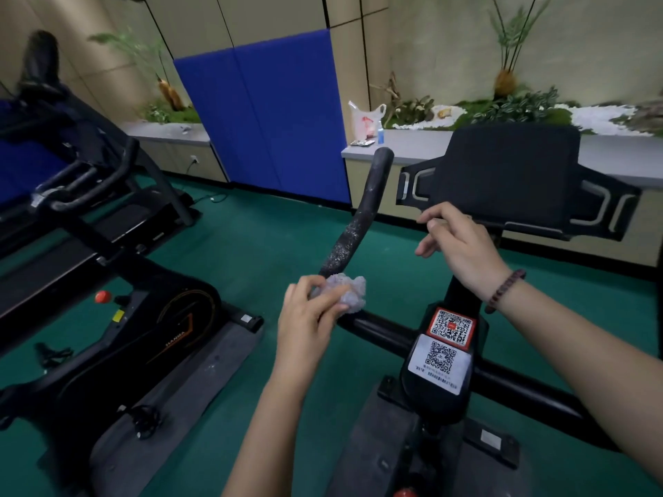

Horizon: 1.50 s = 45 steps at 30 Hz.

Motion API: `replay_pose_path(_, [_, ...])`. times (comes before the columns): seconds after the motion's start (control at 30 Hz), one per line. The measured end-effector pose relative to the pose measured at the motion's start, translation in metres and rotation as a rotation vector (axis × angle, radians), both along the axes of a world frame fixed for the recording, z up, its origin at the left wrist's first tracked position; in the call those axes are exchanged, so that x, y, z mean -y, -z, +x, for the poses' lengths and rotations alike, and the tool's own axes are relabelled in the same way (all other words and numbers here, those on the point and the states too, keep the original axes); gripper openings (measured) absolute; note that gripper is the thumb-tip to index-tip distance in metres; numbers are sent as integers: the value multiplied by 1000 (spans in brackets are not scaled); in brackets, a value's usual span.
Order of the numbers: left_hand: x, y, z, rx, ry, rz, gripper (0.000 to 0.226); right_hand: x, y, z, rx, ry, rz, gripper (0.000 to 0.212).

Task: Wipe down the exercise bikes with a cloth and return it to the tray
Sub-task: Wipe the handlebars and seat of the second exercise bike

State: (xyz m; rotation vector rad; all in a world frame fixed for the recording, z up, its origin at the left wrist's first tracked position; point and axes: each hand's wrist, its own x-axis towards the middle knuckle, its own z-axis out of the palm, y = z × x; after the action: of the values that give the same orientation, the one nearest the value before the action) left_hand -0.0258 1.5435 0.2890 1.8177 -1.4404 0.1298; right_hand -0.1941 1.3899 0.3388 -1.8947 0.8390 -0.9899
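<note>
A black exercise bike [439,371] stands right in front of me, with two QR stickers on its stem and a dark console [509,174] on top. My left hand [308,317] grips a crumpled pale cloth [349,292] against the base of the worn left handlebar [358,217]. My right hand [462,245] hovers near the console's lower edge, its fingers loosely curled and holding nothing. A second black bike [143,335] stands to the left. A small tray [360,143] lies on the grey ledge at the back.
Treadmills [71,195] line the left side. A blue wall pad [265,113] stands behind. The grey ledge [412,145] carries a plastic bag [366,120], a blue bottle [380,132] and planters. Green carpet [262,252] lies between the two bikes.
</note>
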Motion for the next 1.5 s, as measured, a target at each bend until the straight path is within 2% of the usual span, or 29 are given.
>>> replay_pose_path(0.03, [-7,-1,-1,0,5,16,22,-1,0,0,4,-4,5,15])
replay_pose_path(0.17, [-10,-9,3,39,61,68,40,-2,0,1,-2,-9,8,14])
replay_pose_path(0.33, [24,-22,20,38,32,79,35,0,-2,-1,0,4,-3,15])
replay_pose_path(0.47, [54,-29,29,-127,43,100,34,2,-6,-2,10,18,-2,15])
replay_pose_path(0.6, [75,-30,43,-253,14,50,51,3,-7,-2,18,20,7,15])
replay_pose_path(0.67, [74,-33,42,-268,53,86,48,3,-7,-2,19,20,13,15])
replay_pose_path(0.77, [58,-37,31,-181,78,139,48,2,-7,-1,9,15,10,15])
replay_pose_path(0.9, [38,-34,14,-169,88,134,28,0,-7,-2,-13,-2,-5,15])
replay_pose_path(1.0, [44,-30,8,-127,-11,65,12,-1,-7,-3,-19,-3,-8,15])
replay_pose_path(1.07, [51,-26,3,-89,-70,91,28,0,-7,-4,-21,4,-12,15])
replay_pose_path(1.17, [60,-20,1,-110,-131,258,49,2,-7,-5,-18,11,-15,15])
replay_pose_path(1.5, [126,-34,14,-126,-128,493,54,2,-9,-3,-6,-7,-11,14])
